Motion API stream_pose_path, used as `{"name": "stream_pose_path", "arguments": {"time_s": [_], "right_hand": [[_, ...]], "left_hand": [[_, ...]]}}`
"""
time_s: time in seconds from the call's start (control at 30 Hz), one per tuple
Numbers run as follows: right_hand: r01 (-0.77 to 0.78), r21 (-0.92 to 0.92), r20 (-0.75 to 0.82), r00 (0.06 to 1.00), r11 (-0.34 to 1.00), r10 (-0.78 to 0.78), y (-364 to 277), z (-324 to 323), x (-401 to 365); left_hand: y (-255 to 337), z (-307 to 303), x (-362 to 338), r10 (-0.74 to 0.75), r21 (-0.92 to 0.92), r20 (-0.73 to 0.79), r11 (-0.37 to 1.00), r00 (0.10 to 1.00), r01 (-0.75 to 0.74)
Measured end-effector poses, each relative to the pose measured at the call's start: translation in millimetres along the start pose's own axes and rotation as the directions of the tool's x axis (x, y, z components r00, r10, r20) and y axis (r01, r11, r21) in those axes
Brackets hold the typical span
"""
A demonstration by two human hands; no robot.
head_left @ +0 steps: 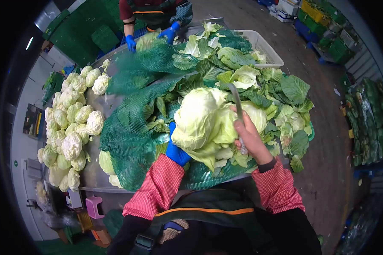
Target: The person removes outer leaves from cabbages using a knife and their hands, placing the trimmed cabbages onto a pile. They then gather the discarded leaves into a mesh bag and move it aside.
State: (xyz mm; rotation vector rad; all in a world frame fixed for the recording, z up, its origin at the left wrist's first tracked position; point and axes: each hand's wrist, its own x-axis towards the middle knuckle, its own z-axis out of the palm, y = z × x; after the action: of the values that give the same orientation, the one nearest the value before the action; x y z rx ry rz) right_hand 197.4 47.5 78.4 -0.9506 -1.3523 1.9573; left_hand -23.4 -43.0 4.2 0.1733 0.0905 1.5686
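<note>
A large pale green cabbage [198, 117] rests in my left hand [175, 148], which wears a blue glove and grips it from the left and below. Loose outer leaves [225, 127] hang from its right side. My bare right hand [250, 138] is closed round the handle of a knife [237, 100] with a curved blade. The blade points up and away, just right of the cabbage. Under and around my hands lie a green mesh bag [134, 127] and many cut leaves [295, 89].
Several trimmed cabbages [68, 123] are piled along the table's left side. Across the metal table [98, 161], a person in blue gloves [170, 33] handles a cabbage at the mesh. A white crate [270, 51] stands back right. A pink stool [94, 207] is at lower left.
</note>
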Motion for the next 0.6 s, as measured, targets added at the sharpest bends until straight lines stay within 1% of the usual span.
{"name": "stream_pose_path", "arguments": {"time_s": [0.03, 0.07, 0.1, 0.13, 0.17, 0.2, 0.3, 0.33, 0.37, 0.4, 0.5, 0.53, 0.6], "right_hand": [[0.059, -0.037, 0.014, 0.998, 0.998, -0.058, 2, 4, 1], [0.119, -0.077, 0.031, 0.993, 0.990, -0.117, 3, 8, 3], [0.183, -0.120, 0.055, 0.983, 0.976, -0.178, 2, 9, 7], [0.103, -0.075, 0.082, 0.992, 0.992, -0.096, 3, 4, 11], [0.170, -0.186, 0.066, 0.985, 0.968, -0.161, 8, 7, 15], [0.230, -0.290, 0.051, 0.973, 0.929, -0.225, 17, 15, 20], [0.385, -0.524, 0.039, 0.902, 0.760, -0.429, 34, 27, 28], [0.279, -0.599, 0.037, 0.946, 0.751, -0.322, 19, 28, 17], [0.170, -0.670, 0.026, 0.978, 0.722, -0.206, 7, 28, 7], [0.164, -0.766, 0.027, 0.974, 0.621, -0.223, 1, 25, 4], [-0.052, -0.895, -0.138, 0.977, 0.444, -0.165, 11, -17, 17], [-0.029, -0.943, -0.116, 0.962, 0.331, -0.246, 23, -35, 20], [-0.007, -0.995, -0.045, 0.915, 0.096, -0.402, 45, -60, 29]], "left_hand": [[-2, 1, 8, 0.032, 0.250, -0.202, 0.968, 0.979, 0.020], [-4, 2, 19, 0.113, 0.474, -0.378, 0.876, 0.919, 0.088], [5, 12, 22, 0.079, 0.547, -0.403, 0.819, 0.912, 0.171], [14, 22, 25, 0.045, 0.612, -0.427, 0.750, 0.903, 0.252], [17, 21, 18, 0.094, 0.684, -0.289, 0.717, 0.953, 0.137], [18, 18, 7, 0.129, 0.737, -0.147, 0.675, 0.981, 0.022], [21, 14, -11, 0.024, 0.483, -0.167, 0.873, 0.986, 0.061], [19, 2, -16, -0.013, 0.295, -0.119, 0.954, 0.993, 0.048], [17, -7, -21, -0.036, 0.091, -0.066, 0.995, 0.997, 0.042], [14, -12, -17, -0.029, 0.028, 0.067, 0.999, 0.997, 0.028], [15, -12, -22, 0.057, -0.111, 0.043, 0.992, 0.997, -0.052], [21, -17, -25, 0.096, -0.181, -0.071, 0.978, 0.993, -0.107], [23, 0, -28, 0.137, 0.037, 0.022, 0.990, 0.990, -0.138]]}}
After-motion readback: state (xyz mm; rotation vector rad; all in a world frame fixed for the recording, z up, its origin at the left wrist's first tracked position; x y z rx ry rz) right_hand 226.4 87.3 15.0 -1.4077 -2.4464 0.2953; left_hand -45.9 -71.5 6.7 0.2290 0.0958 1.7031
